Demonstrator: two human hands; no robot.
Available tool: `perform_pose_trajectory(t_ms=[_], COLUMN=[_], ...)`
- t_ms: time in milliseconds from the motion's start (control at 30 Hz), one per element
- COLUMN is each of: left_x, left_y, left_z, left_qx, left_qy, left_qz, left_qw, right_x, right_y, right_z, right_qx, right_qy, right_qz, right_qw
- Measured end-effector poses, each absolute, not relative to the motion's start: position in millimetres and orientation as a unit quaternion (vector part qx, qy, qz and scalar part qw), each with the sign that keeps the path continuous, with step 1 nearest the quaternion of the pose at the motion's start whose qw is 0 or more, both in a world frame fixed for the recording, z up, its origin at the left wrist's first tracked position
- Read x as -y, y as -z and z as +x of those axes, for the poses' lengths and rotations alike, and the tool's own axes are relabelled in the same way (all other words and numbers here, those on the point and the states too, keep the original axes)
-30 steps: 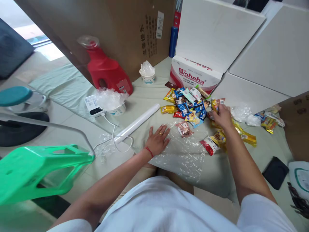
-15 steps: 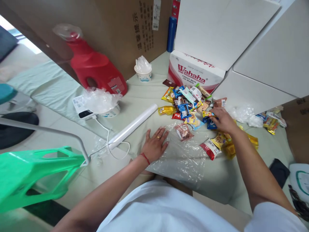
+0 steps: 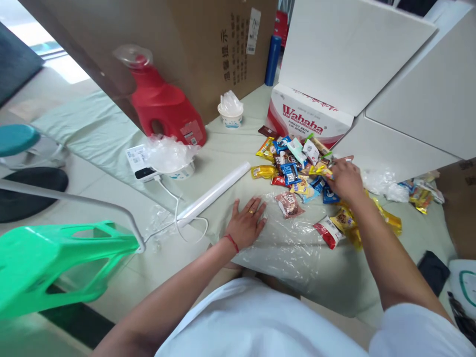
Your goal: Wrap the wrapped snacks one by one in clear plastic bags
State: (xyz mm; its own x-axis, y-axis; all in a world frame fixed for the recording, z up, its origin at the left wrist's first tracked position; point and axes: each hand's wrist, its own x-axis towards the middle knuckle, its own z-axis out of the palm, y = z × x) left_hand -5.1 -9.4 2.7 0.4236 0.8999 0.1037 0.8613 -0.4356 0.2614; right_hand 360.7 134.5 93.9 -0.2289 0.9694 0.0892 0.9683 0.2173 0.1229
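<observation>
My left hand (image 3: 246,224) lies flat with its fingers spread, resting on the left edge of a clear plastic bag (image 3: 282,248). A brown snack packet (image 3: 289,205) sits on the upper part of that bag. At the right side of a heap of small wrapped snacks (image 3: 291,173), my right hand (image 3: 346,179) pinches a yellow snack packet (image 3: 321,171) in its fingertips. The fingers partly hide the packets under them. Nearer to me, a red-and-white packet (image 3: 329,232) and yellow packets (image 3: 344,218) lie below the right forearm.
Behind the heap stands a Wahaba carton (image 3: 307,116). To the left are a white roll (image 3: 213,192), a white cable (image 3: 174,203), paper tubs holding plastic (image 3: 230,119) and a red jug (image 3: 167,109). A green plastic stool (image 3: 67,263) stands by the left edge.
My right hand has shifted slightly up, and the yellow packet at its fingertips now shows more fully. The left hand stays flat on the bag. The whole view has swung slightly.
</observation>
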Motion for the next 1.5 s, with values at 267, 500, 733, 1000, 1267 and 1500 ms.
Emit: perform_pose_trajectory(t_ms=[267,500,733,1000,1267,1500], left_x=[8,10,6,5,4,3], left_y=[-3,-4,-3,-6,-6,-4], left_z=[-5,-6,-20,-26,-27,-28], left_qx=[-0.523,-0.536,-0.521,-0.504,-0.504,-0.505], left_qy=[-0.127,-0.131,-0.129,-0.115,-0.101,-0.116], left_qz=[0.836,0.827,0.837,0.85,0.852,0.849], left_qw=[0.105,0.106,0.103,0.101,0.097,0.107], right_x=[-7,46,54,10,-184,-202], right_y=[-109,-42,-39,-78,-93,-75], right_z=[289,207,223,227,218,306], right_qx=[-0.782,-0.833,-0.846,-0.828,-0.859,-0.794], right_qy=[0.17,0.083,0.1,0.113,-0.049,-0.045], right_qz=[0.591,0.544,0.522,0.539,0.507,0.606], right_qw=[-0.098,-0.053,-0.048,-0.107,-0.051,-0.015])
